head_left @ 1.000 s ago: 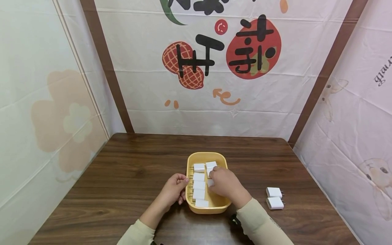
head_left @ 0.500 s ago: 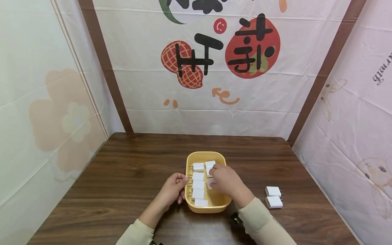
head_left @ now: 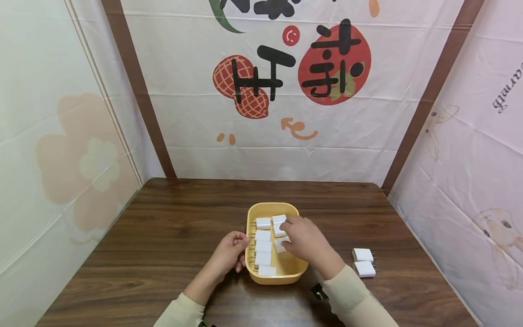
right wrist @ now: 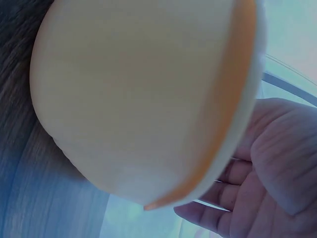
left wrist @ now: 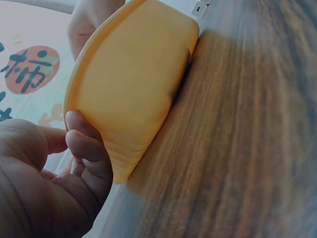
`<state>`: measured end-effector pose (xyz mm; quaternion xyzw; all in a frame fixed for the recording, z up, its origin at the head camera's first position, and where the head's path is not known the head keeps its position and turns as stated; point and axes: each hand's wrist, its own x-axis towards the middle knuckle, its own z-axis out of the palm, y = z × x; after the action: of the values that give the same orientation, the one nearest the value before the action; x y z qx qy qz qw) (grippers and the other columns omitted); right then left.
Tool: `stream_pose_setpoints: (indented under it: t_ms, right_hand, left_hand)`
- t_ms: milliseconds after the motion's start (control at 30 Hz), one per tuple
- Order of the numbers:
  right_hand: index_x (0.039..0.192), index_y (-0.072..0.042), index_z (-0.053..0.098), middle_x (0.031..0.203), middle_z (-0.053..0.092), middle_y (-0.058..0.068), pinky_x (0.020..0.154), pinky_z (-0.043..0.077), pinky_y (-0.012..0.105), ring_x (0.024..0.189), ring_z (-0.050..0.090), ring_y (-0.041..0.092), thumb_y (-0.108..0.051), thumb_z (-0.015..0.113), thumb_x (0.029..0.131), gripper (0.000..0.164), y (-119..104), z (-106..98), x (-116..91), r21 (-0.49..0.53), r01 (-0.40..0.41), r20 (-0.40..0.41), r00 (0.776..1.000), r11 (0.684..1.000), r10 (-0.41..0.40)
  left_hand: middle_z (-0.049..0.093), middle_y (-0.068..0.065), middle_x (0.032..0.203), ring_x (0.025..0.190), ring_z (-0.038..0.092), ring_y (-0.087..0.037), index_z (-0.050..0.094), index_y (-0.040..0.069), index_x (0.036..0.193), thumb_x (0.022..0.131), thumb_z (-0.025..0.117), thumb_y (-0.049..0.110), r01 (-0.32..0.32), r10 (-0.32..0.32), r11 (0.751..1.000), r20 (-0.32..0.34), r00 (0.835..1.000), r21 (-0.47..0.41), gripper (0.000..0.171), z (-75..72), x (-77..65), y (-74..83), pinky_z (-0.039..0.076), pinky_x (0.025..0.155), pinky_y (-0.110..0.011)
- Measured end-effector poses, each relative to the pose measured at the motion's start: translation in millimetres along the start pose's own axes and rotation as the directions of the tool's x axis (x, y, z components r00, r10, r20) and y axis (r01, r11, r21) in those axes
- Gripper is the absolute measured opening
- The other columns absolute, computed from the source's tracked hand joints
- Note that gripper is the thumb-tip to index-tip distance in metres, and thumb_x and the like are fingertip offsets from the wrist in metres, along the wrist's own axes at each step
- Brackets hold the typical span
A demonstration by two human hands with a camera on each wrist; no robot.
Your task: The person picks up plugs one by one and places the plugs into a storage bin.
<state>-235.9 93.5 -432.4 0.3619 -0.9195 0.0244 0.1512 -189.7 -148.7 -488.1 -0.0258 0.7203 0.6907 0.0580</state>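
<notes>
A yellow plastic basket [head_left: 273, 280] stands on the table with several white USB wall chargers in it. A column of chargers [head_left: 263, 246] lines its left side, prongs to the left. Two more [head_left: 279, 219] lie at the upper right inside. My left hand [head_left: 227, 254] pinches the basket's left rim between thumb and fingers, which the left wrist view shows closely. My right hand [head_left: 308, 243] reaches over the right rim, thumb and fingertips at a charger [head_left: 281, 245] below that pair; the hand covers its right end. In the right wrist view the basket wall [right wrist: 129, 99] hides the fingertips.
Two more white chargers [head_left: 363, 262] lie side by side on the brown wooden table [head_left: 196, 209], right of the basket, prongs to the right. A printed white cloth [head_left: 196, 118] hangs behind the table and along its sides.
My right hand has drawn slightly to the right, so more of the charger under its thumb shows. My left hand stays on the rim. The head view has shifted a little.
</notes>
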Motion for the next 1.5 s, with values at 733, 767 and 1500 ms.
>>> stream_pose_setpoints:
  t_ms: [733,767,1500]
  right_hand:
    - [0.110,-0.008,0.074,0.108,0.068,0.006,0.084,0.054,0.046,0.099,0.063,0.026,-0.027,0.087,0.081,0.037,11,-19,-26,0.060,-0.165,-0.099,0.980,0.984,0.171]
    - [0.110,-0.008,0.074,0.108,0.068,0.005,0.084,0.054,0.046,0.099,0.063,0.026,-0.027,0.087,0.081,0.037,12,-20,-27,0.057,-0.176,-0.100,0.978,0.983,0.181]
    - [0.117,-0.003,0.071,0.112,0.067,0.014,0.092,0.052,0.054,0.107,0.064,0.035,-0.027,0.086,0.080,0.046,39,-30,-65,0.082,-0.377,-0.092,0.919,0.923,0.384]
  left_hand:
    - [0.055,-0.006,0.072,0.048,0.049,-0.014,0.050,-0.001,0.118,0.106,0.056,0.020,-0.005,0.005,1.000,-0.003,1.000,0.020,0.025,-0.3,0.7,0.1,0.041,0.039,-0.024]
    - [0.055,-0.007,0.072,0.048,0.049,-0.014,0.050,-0.001,0.118,0.106,0.056,0.020,-0.006,0.006,1.000,-0.002,1.000,0.021,0.025,-0.4,0.7,-0.3,0.041,0.039,-0.024]
    - [0.057,-0.011,0.076,0.048,0.049,-0.015,0.050,-0.001,0.119,0.106,0.057,0.021,-0.005,0.006,1.000,-0.009,1.000,0.018,0.027,0.6,1.1,-1.7,0.041,0.038,-0.025]
